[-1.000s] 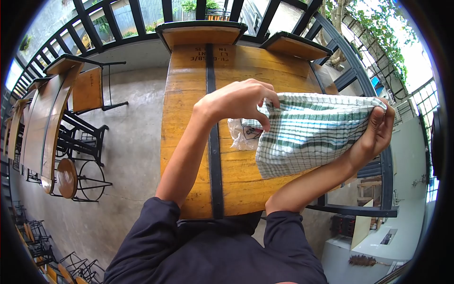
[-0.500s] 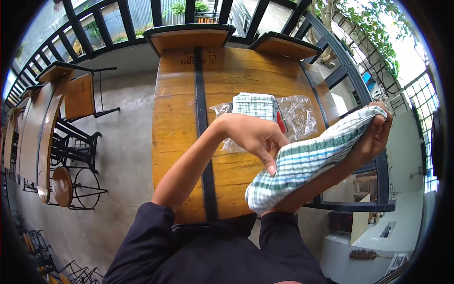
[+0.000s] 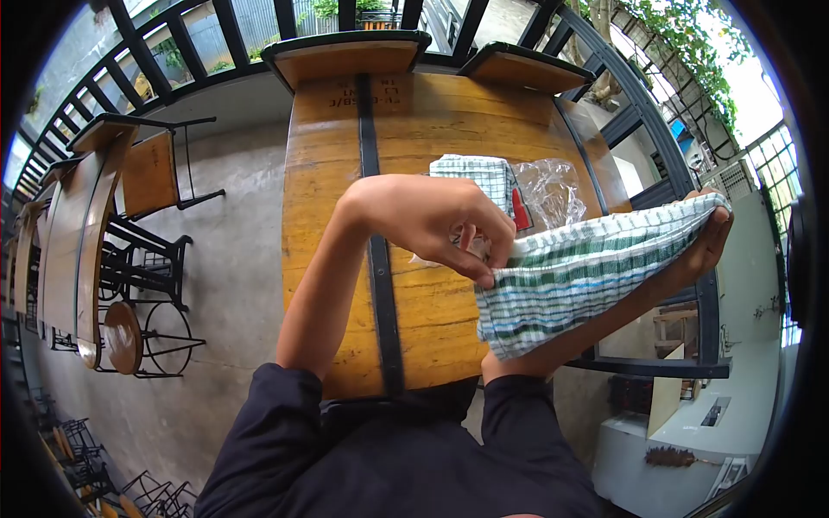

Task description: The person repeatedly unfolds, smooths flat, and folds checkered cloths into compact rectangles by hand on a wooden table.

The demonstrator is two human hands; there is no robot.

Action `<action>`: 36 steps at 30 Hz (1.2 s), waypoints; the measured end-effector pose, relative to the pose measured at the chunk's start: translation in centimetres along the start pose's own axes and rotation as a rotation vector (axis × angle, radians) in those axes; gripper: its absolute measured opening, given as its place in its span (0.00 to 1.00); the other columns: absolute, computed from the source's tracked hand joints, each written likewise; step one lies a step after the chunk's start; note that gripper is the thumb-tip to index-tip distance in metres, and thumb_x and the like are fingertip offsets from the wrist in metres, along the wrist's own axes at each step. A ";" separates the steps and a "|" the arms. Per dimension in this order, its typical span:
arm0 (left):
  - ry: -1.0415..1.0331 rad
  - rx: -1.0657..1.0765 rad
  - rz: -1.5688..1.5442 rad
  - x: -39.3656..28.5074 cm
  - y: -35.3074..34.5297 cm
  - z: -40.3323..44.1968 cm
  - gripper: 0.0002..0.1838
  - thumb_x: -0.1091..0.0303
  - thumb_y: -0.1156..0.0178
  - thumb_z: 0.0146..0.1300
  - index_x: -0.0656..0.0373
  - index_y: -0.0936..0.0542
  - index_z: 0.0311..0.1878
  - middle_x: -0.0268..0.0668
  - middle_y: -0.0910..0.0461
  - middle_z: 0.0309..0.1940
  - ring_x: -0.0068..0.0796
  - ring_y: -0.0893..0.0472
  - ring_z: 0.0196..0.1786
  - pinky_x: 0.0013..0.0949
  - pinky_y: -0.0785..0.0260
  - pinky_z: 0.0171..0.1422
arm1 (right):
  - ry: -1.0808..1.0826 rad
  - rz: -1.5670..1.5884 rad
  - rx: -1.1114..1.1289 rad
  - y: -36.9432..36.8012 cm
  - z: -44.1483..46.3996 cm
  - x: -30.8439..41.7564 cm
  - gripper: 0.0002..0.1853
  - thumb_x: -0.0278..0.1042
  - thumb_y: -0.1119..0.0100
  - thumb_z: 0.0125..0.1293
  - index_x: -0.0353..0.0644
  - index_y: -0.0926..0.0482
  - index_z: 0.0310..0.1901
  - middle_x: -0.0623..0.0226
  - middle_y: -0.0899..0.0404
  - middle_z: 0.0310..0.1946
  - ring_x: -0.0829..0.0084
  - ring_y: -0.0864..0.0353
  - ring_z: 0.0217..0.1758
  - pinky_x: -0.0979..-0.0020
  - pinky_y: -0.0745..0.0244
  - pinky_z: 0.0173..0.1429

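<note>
A green, blue and white checked dish towel [image 3: 587,276], folded lengthwise into a strip, stretches between my hands. My left hand [image 3: 445,216] pinches its near left corner between thumb and fingers. At the other end, the strip lies over my right hand [image 3: 710,243], whose fingers curl round the edge from beneath; my right forearm runs under the cloth. Behind my left hand, a second folded checked towel [image 3: 471,170] rests on the wooden table [image 3: 328,224]. Clear plastic wrapping [image 3: 553,190] spreads around that towel, with a red patch [image 3: 520,210] showing at its right side.
Two chairs [image 3: 345,59] [image 3: 527,69] stand against the far table edge, before a black railing [image 3: 199,39]. Another table [image 3: 69,233] with chairs and a round stool [image 3: 123,337] is on the left. A dark metal frame [image 3: 661,369] lies beyond my right forearm.
My left hand has risen and gripped the towel's near corner, drawing the strip flatter and straighter. My right hand has shifted slightly right, keeping the far end.
</note>
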State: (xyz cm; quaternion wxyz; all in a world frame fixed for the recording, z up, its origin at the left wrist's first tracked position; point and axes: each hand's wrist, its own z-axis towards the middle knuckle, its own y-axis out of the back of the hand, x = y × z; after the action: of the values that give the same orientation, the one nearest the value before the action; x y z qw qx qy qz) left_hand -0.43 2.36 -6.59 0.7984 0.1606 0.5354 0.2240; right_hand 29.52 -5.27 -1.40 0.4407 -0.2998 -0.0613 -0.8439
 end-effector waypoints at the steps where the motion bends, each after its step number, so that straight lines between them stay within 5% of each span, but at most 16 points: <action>1: 0.005 -0.056 0.077 -0.3 0.2 -0.3 0.09 0.68 0.30 0.60 0.65 0.18 0.34 0.35 0.20 0.31 0.28 0.21 0.34 0.31 0.28 0.36 | -0.003 0.000 0.001 -0.4 -0.1 0.3 0.21 0.50 0.46 0.76 0.35 0.23 0.43 0.71 0.26 0.29 0.84 0.29 0.32 0.80 0.34 0.39; 6: 0.002 -0.322 0.165 -1.3 1.5 -1.8 0.13 0.62 0.42 0.69 0.61 0.25 0.33 0.34 0.27 0.28 0.23 0.25 0.31 0.27 0.32 0.32 | 0.010 -0.208 -0.102 0.4 0.3 0.0 0.18 0.47 0.43 0.75 0.37 0.23 0.38 0.72 0.25 0.30 0.82 0.28 0.33 0.78 0.32 0.40; 10: 0.011 -0.605 0.221 -3.0 2.0 -2.8 0.20 0.53 0.45 0.74 0.61 0.29 0.34 0.34 0.32 0.33 0.21 0.33 0.29 0.28 0.40 0.30 | -0.109 -0.043 -0.189 -0.7 -0.3 -0.1 0.14 0.44 0.40 0.73 0.40 0.21 0.39 0.74 0.23 0.32 0.82 0.26 0.34 0.78 0.31 0.42; 17: 0.050 -0.767 0.663 -4.6 2.3 -3.5 0.13 0.62 0.37 0.67 0.63 0.26 0.38 0.35 0.24 0.34 0.24 0.25 0.33 0.29 0.31 0.36 | -0.155 0.012 -0.175 -0.5 -0.2 -1.7 0.10 0.39 0.38 0.72 0.40 0.20 0.41 0.71 0.20 0.37 0.81 0.22 0.39 0.79 0.27 0.46; 20: 0.095 -0.808 0.808 -5.5 2.6 -4.3 0.09 0.67 0.38 0.68 0.63 0.25 0.40 0.35 0.23 0.35 0.24 0.23 0.35 0.27 0.27 0.40 | -0.047 0.069 0.031 0.0 0.1 -2.5 0.09 0.37 0.39 0.72 0.40 0.19 0.39 0.72 0.20 0.36 0.82 0.23 0.38 0.80 0.29 0.47; 25: 0.039 -0.917 0.676 -5.6 3.2 -6.6 0.08 0.68 0.44 0.74 0.63 0.27 0.48 0.34 0.23 0.39 0.21 0.24 0.41 0.25 0.28 0.48 | -0.065 0.105 0.180 -1.8 -0.6 -1.3 0.07 0.33 0.39 0.72 0.39 0.17 0.41 0.74 0.20 0.36 0.84 0.26 0.40 0.80 0.32 0.48; 28: 0.214 -0.974 0.670 -7.5 2.8 -8.8 0.08 0.68 0.47 0.76 0.62 0.27 0.50 0.34 0.22 0.40 0.21 0.22 0.43 0.26 0.28 0.50 | -0.057 0.060 0.208 -1.7 -1.2 -1.0 0.17 0.46 0.34 0.68 0.37 0.20 0.40 0.75 0.23 0.34 0.83 0.27 0.39 0.81 0.34 0.48; 31: -0.062 -0.992 0.811 -10.7 1.8 -10.8 0.13 0.70 0.52 0.76 0.66 0.30 0.58 0.41 0.21 0.41 0.22 0.21 0.42 0.25 0.29 0.46 | 0.019 -0.005 0.267 -0.4 -1.5 0.8 0.27 0.58 0.26 0.58 0.37 0.23 0.36 0.76 0.27 0.30 0.83 0.30 0.36 0.82 0.37 0.44; 33: -0.173 -0.757 0.575 -12.2 2.3 -11.9 0.17 0.69 0.54 0.76 0.69 0.33 0.62 0.45 0.22 0.42 0.24 0.21 0.43 0.26 0.29 0.49 | -0.033 0.074 0.495 1.6 -1.2 0.8 0.31 0.63 0.27 0.55 0.38 0.24 0.34 0.76 0.29 0.29 0.83 0.31 0.33 0.81 0.37 0.39; 34: -0.036 -0.838 0.702 -12.9 1.8 -12.2 0.16 0.69 0.52 0.76 0.69 0.29 0.60 0.43 0.21 0.44 0.27 0.20 0.46 0.27 0.29 0.51 | -0.041 0.092 0.540 0.0 -1.3 1.2 0.33 0.67 0.27 0.53 0.38 0.25 0.32 0.75 0.29 0.27 0.83 0.31 0.31 0.80 0.36 0.36; 36: 0.109 -0.937 0.741 -11.7 1.6 -12.0 0.15 0.71 0.50 0.75 0.68 0.27 0.59 0.42 0.20 0.46 0.26 0.20 0.47 0.27 0.28 0.51 | 0.078 0.001 0.514 -4.2 -2.3 1.1 0.28 0.56 0.25 0.54 0.33 0.18 0.37 0.68 0.21 0.30 0.78 0.24 0.32 0.77 0.29 0.39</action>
State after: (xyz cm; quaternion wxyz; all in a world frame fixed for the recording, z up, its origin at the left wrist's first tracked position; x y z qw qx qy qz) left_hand -15.70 -2.28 -1.12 0.6243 -0.0440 0.3280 0.7076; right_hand 24.72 -4.32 -1.93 0.5047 -0.1454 -0.2564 -0.8114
